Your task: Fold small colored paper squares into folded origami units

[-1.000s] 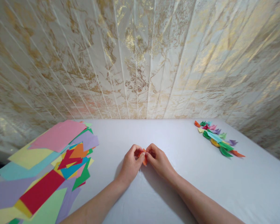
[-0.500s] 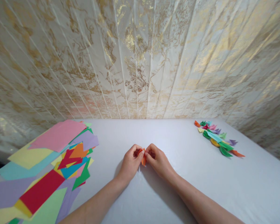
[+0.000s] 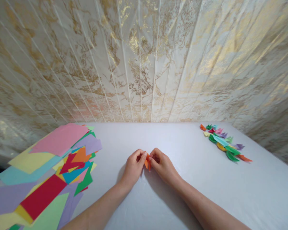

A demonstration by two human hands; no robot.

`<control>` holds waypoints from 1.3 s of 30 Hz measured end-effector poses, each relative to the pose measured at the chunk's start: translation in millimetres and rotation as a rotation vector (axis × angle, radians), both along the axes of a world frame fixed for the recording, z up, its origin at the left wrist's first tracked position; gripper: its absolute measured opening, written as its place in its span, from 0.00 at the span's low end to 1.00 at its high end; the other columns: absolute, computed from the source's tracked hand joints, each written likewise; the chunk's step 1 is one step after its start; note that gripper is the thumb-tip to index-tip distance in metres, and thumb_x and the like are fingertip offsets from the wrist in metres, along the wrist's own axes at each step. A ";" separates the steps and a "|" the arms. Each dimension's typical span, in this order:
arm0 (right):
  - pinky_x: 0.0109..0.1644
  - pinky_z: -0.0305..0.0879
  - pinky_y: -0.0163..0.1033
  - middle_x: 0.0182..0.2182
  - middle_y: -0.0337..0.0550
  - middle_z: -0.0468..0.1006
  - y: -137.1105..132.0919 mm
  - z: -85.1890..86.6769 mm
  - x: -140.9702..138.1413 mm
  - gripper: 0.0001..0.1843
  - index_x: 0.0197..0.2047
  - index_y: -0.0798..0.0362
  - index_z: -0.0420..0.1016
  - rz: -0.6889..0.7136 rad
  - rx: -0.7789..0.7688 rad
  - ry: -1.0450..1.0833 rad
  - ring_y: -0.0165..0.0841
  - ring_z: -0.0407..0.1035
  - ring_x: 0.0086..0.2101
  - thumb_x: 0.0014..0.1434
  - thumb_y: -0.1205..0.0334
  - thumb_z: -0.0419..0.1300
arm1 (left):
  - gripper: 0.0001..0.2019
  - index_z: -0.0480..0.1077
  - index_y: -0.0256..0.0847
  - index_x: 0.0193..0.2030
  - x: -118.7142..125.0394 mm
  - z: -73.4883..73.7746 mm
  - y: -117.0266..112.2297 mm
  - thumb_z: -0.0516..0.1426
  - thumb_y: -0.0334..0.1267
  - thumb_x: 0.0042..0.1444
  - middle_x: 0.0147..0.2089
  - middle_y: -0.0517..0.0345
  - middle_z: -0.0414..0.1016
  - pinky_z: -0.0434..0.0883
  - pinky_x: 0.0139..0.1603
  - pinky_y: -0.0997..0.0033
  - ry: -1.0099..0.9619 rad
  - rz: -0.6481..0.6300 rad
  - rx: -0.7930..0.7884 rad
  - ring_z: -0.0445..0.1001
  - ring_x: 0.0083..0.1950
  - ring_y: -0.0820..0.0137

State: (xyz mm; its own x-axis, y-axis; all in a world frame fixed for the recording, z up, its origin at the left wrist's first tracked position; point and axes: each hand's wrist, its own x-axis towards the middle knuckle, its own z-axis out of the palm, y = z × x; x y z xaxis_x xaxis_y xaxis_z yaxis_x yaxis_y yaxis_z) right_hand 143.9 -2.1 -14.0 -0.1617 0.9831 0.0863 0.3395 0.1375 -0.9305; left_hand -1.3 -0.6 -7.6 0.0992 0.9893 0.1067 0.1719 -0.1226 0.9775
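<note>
A small folded orange paper piece (image 3: 147, 163) is pinched between both my hands at the middle of the white table (image 3: 177, 191). My left hand (image 3: 133, 168) grips it from the left with thumb and fingers curled. My right hand (image 3: 162, 166) grips it from the right, fingertips pressed on the fold. Most of the paper is hidden by my fingers; only a narrow orange strip shows between them.
A spread pile of coloured paper sheets and cut pieces (image 3: 50, 169) covers the table's left side. Several small folded paper pieces in mixed colours (image 3: 223, 142) lie in a row at the back right. A cream and gold curtain (image 3: 144, 60) hangs behind the table.
The orange piece has been pressed narrower between my fingertips and sits slightly lower. Both hands stay at the same spot on the table.
</note>
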 end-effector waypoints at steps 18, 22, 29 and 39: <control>0.31 0.61 0.34 0.22 0.35 0.71 4.4 3.1 3.2 0.12 0.29 0.52 0.65 0.012 -0.030 0.134 0.29 0.66 0.25 0.61 0.56 0.55 | 0.10 0.68 0.40 0.32 3.3 -2.4 -1.9 0.55 0.44 0.58 0.31 0.60 0.74 0.69 0.38 0.71 -0.034 -0.010 0.008 0.73 0.34 0.70; 0.31 0.62 0.34 0.21 0.35 0.72 3.7 3.1 2.5 0.12 0.29 0.51 0.65 0.026 -0.033 0.131 0.29 0.67 0.24 0.62 0.54 0.55 | 0.12 0.67 0.40 0.30 2.8 -2.4 -2.0 0.54 0.45 0.59 0.29 0.60 0.73 0.69 0.36 0.72 -0.042 -0.005 0.019 0.72 0.32 0.70; 0.30 0.61 0.34 0.22 0.34 0.71 3.9 3.0 1.4 0.09 0.31 0.52 0.66 0.016 -0.031 0.146 0.29 0.66 0.25 0.61 0.57 0.55 | 0.05 0.65 0.42 0.35 3.6 -5.5 -3.1 0.55 0.39 0.58 0.32 0.62 0.71 0.71 0.37 0.73 -0.039 0.024 0.023 0.73 0.33 0.72; 0.29 0.59 0.32 0.21 0.33 0.73 0.4 7.3 1.3 0.05 0.33 0.51 0.66 0.056 -0.059 0.076 0.28 0.67 0.23 0.60 0.60 0.54 | 0.01 0.63 0.43 0.36 3.0 -5.5 -4.8 0.53 0.35 0.56 0.32 0.63 0.68 0.68 0.38 0.73 0.062 0.025 0.048 0.71 0.34 0.71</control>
